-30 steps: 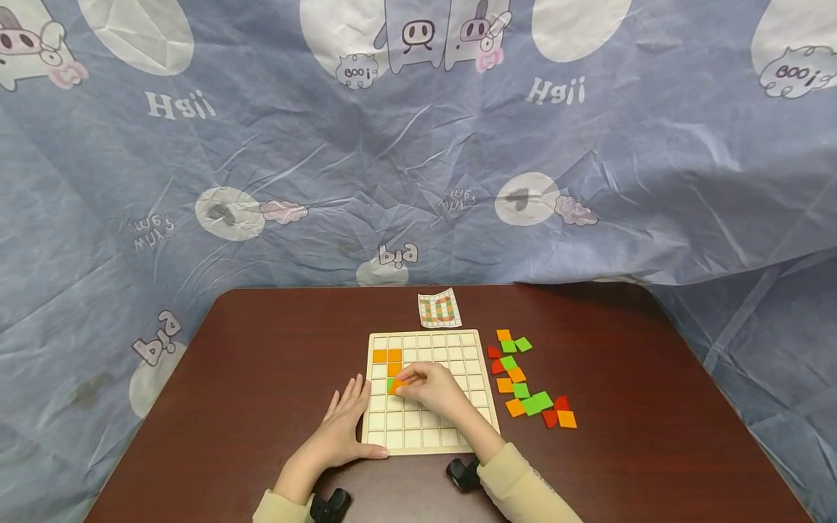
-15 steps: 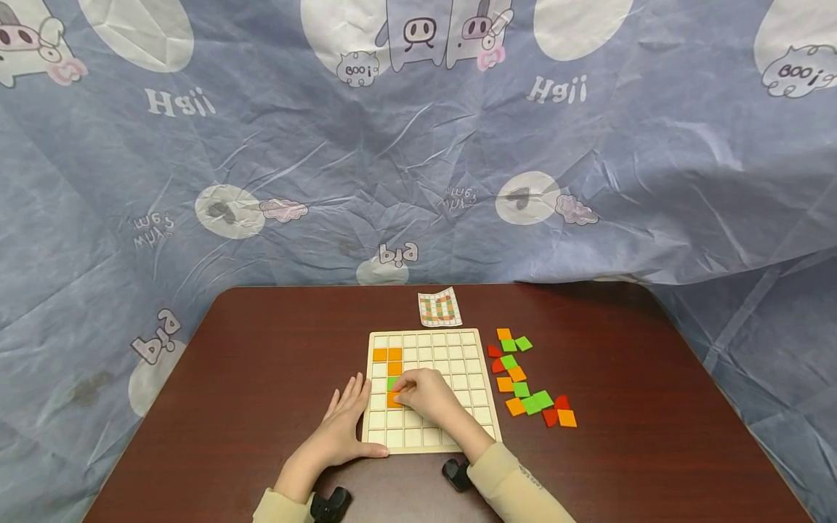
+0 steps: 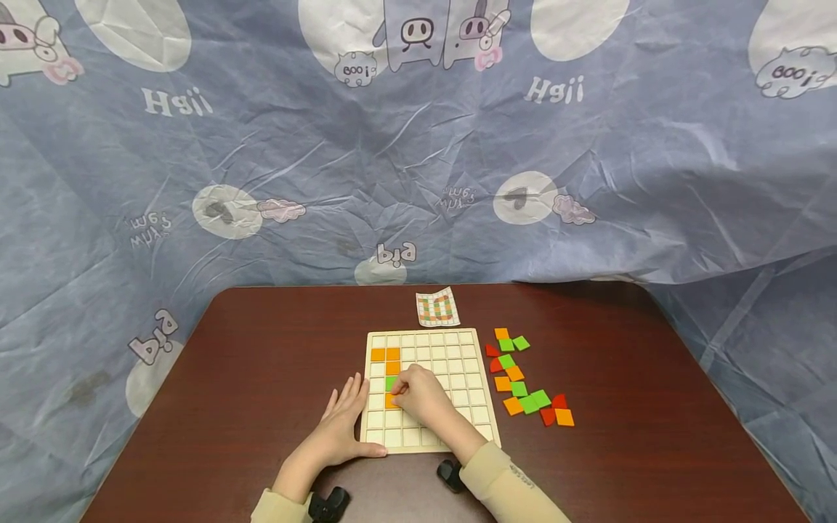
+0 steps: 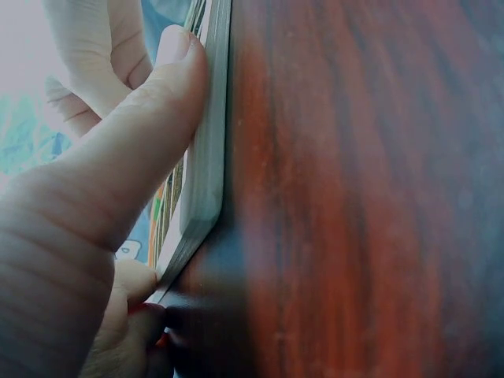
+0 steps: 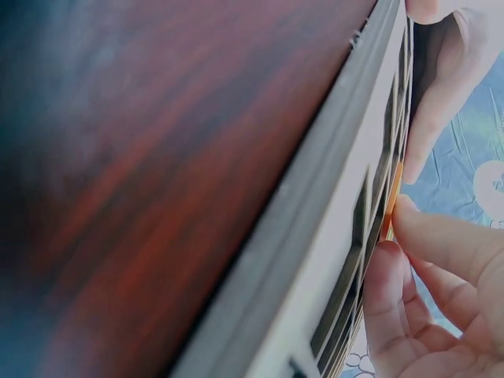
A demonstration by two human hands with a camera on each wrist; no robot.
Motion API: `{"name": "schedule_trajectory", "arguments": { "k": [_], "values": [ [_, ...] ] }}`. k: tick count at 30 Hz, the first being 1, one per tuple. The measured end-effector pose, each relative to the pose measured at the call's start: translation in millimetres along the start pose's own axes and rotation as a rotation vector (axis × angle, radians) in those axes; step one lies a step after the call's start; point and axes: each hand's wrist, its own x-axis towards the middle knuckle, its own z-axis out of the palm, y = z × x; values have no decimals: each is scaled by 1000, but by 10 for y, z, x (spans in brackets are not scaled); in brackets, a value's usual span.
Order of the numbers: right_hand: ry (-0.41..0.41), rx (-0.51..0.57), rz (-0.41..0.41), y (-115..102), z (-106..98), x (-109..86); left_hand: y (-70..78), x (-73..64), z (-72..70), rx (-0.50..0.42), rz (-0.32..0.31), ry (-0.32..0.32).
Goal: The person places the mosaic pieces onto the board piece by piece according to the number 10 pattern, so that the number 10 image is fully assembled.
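Note:
A pale wooden grid board (image 3: 455,365) lies on the table. My left hand (image 3: 336,430) is spread along its left side, fingers straight. Its thumb (image 4: 169,94) rests against the board's front edge. Over the board's left half, my right hand (image 3: 425,398) has curled fingers and thumb at an orange square tile (image 3: 389,401). In the right wrist view, thumb and fingertips hold that orange tile (image 5: 392,201) low at the grid. Directly behind it a green tile (image 3: 390,383) sits in a cell. Three more orange tiles (image 3: 393,368) fill cells farther back.
Loose green (image 3: 539,398), orange and red tiles lie scattered right of the board. Behind the board is a small paper card (image 3: 437,308) with a coloured grid pattern. A printed blue cloth (image 3: 418,160) hangs beyond the table's far edge.
My right hand has come slightly toward me, bringing the orange tile from over the green tile to the cell in front of it. My left hand has stayed at the board's edge.

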Motion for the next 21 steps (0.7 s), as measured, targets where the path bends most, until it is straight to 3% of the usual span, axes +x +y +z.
{"name": "schedule_trajectory", "arguments": {
  "k": [4, 11, 21],
  "values": [
    [-16, 22, 19, 0, -19, -8, -4, 4, -3, 2, 1, -4],
    [-41, 193, 103, 43, -204, -29, 12, -8, -1, -5, 10, 3],
    [65, 332, 250, 320, -683, -23, -6, 8, 15, 13, 8, 12]
  ]
}}
